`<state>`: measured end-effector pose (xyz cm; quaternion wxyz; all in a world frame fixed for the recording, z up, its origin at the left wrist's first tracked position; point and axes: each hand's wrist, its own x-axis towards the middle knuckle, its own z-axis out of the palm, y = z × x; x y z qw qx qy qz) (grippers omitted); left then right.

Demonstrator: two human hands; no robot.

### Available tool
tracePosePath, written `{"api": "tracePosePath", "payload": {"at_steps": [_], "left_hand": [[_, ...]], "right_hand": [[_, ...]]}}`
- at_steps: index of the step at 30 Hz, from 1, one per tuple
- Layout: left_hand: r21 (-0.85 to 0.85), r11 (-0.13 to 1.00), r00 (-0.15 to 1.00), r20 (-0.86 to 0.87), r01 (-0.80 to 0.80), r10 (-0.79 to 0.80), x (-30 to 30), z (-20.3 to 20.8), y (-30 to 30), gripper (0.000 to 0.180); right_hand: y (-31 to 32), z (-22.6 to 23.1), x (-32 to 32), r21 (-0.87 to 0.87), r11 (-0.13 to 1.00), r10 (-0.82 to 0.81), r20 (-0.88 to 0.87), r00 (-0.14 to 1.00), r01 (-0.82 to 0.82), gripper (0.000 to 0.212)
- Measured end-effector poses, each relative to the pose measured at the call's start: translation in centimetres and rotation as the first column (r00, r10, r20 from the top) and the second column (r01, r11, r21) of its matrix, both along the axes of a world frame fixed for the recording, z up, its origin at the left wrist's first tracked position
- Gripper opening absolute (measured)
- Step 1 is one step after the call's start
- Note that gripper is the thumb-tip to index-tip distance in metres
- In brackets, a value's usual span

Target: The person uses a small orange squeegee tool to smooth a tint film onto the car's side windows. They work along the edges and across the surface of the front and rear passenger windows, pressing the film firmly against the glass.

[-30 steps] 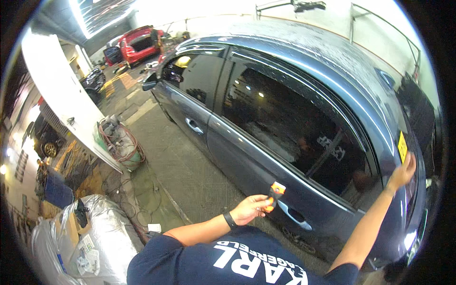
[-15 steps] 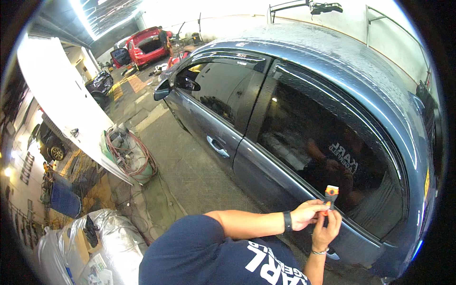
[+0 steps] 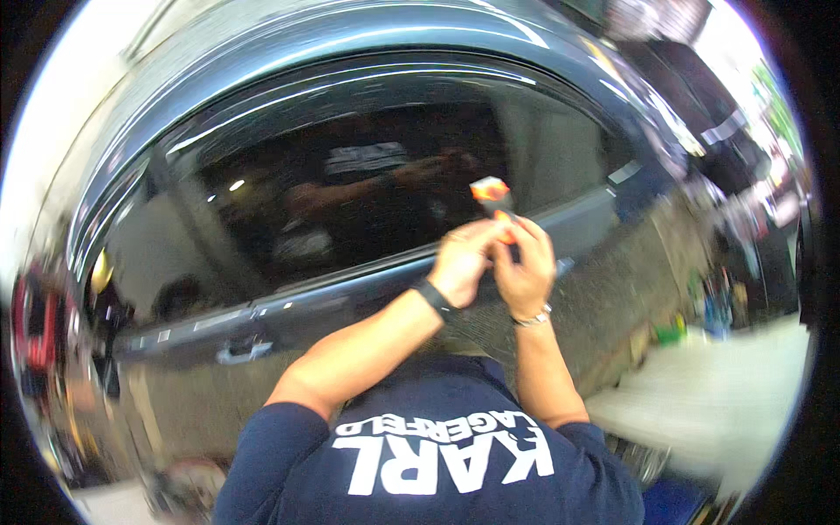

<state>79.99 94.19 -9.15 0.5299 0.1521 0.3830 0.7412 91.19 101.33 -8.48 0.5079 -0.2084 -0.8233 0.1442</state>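
A small black and orange blade scraper [image 3: 493, 198] stands upright in front of the dark rear side window [image 3: 376, 188] of a grey-blue car. My left hand [image 3: 464, 261], with a dark band at the wrist, pinches its handle from the left. From the other side my right hand [image 3: 527, 273], wearing a bracelet, has its fingers closed on the lower handle. Both hands meet there and hide part of it. The scraper appears apart from the glass. Motion smears its head and the finger details.
The car door's handle [image 3: 245, 352] is low on the left. Textured floor [image 3: 604, 289] runs along the car. Toward the right lie a pale, blurred surface [image 3: 709, 385] and a black object [image 3: 691, 96] beside the car's end. A red shape [image 3: 37, 319] shows at far left.
My view has swung to the right, so the car's side now lies across the picture. My hands still hold the scraper together and appear nearer the middle of the view.
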Motion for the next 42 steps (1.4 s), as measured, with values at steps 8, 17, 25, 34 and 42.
{"api": "tracePosePath", "payload": {"at_steps": [8, 17, 25, 34, 42], "left_hand": [[-0.106, 0.994, 0.953, -0.299, 0.012, -0.043, -1.4, 3.0, 5.4, 0.02], [-0.125, 0.991, 0.871, -0.479, 0.051, -0.105, -5.4, 2.2, 9.0, 0.024], [-0.185, 0.978, 0.825, -0.537, 0.092, -0.179, -5.7, 3.2, 9.1, 0.033], [-0.059, 0.998, 0.554, -0.831, 0.003, -0.051, -8.6, 10.1, -1.4, 0.042], [0.397, 0.79, -0.093, -0.911, -0.468, 0.403, -22.8, 17.3, -13.9, 0.035]], "right_hand": [[3.5, 1.4, -0.4, -0.091, 0.989, -0.12, -0.067, 0.991, 0.113, 0.035], [6.3, 1.0, -3.1, -0.061, 0.988, -0.148, -0.082, 0.986, 0.143, 0.036], [7.3, 1.0, -3.3, -0.099, 0.99, -0.106, -0.072, 0.992, 0.099, 0.037], [10.7, 2.4, -4.9, -0.045, 0.994, -0.109, -0.151, 0.983, 0.103, 0.037], [10.4, 2.1, -4.7, -0.133, 0.988, -0.087, -0.103, 0.991, 0.073, 0.036]]}}
